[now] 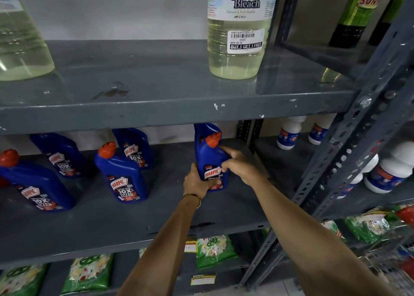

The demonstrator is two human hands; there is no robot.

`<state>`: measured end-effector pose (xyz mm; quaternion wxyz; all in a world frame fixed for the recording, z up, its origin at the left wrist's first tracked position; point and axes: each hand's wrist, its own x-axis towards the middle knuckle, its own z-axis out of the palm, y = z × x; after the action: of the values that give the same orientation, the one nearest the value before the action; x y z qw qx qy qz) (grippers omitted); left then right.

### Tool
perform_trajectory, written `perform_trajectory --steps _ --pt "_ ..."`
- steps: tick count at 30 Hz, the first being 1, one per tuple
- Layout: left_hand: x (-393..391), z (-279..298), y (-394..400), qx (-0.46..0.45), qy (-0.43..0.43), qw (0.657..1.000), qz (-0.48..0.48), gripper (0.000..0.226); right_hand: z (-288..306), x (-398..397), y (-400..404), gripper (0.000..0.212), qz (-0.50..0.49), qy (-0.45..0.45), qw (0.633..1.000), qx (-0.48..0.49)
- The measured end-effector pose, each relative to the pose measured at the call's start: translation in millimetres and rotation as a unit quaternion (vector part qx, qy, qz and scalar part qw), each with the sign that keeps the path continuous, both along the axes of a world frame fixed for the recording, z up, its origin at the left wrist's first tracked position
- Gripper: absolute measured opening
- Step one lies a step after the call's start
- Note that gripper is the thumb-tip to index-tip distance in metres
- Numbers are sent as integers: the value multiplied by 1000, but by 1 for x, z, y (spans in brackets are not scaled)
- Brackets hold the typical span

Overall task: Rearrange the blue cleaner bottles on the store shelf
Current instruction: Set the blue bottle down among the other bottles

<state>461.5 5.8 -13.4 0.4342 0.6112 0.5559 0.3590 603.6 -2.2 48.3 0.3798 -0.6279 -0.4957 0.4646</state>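
Several blue cleaner bottles with orange caps stand on the grey middle shelf [134, 219]. At the right end, both hands grip one upright blue bottle [209, 159]: my left hand [197, 182] clasps its lower left side, my right hand [237, 164] its right side. Another blue bottle [207, 130] stands right behind it. To the left stand a front bottle [122, 174], a bottle behind it [134, 145], a rear one [60, 152] and a front one at the far left [33, 183].
The upper shelf [156, 107] carries two clear liquid bleach bottles [238, 31]. A perforated grey upright [349, 143] divides off the right bay with white bottles [289, 132]. Green detergent bags [89, 273] lie on the bottom shelf.
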Motion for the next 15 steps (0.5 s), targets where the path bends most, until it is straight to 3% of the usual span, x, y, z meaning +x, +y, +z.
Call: perform_trajectory --steps 3,6,8,10,15 --pt "-7 -8 -4 6 -15 1000 -11 49 -27 9 -10 71 -113 61 991 -35" --pt "-13 -17 -8 -28 -54 998 -20 41 -48 7 -22 49 -197 116 971 -74" --pt "-13 -21 -12 -79 -95 992 -16 37 -58 2 -33 39 -202 203 956 -68" --pt "-11 -23 -13 -118 -135 984 -6 33 -64 -3 -40 43 -186 262 946 -47" --pt "-6 -27 -12 -153 -185 971 3 26 -72 -12 -39 51 -153 289 944 -40"
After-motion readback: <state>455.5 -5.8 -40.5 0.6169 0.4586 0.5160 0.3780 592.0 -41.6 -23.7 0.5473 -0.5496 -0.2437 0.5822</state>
